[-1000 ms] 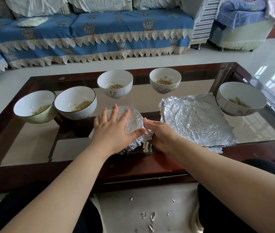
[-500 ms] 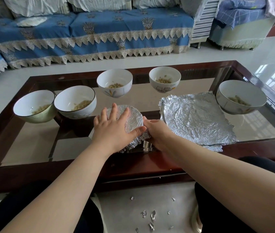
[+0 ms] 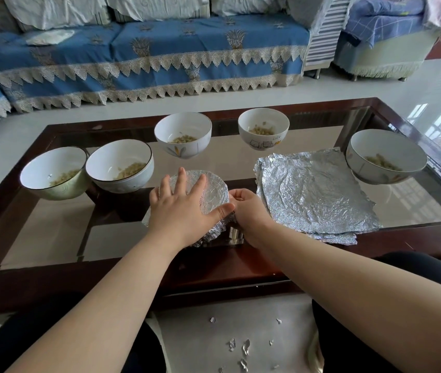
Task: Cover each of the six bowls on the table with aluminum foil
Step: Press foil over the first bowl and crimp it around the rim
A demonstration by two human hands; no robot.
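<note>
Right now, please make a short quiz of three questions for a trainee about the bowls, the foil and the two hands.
1. How many bowls are not yet covered?
2. True or false: the left hand lies flat on top of the foil-covered bowl.
3. The stack of foil sheets lies: A) on the sofa, B) on the table right of the covered bowl, C) on the floor.

Key: 1. Five. 2. True; the right hand works the foil at the bowl's side. 3. B.

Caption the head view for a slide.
Left hand presses foil flat on the first bowl while right hand crimps its edge; five bowls uncovered.
</note>
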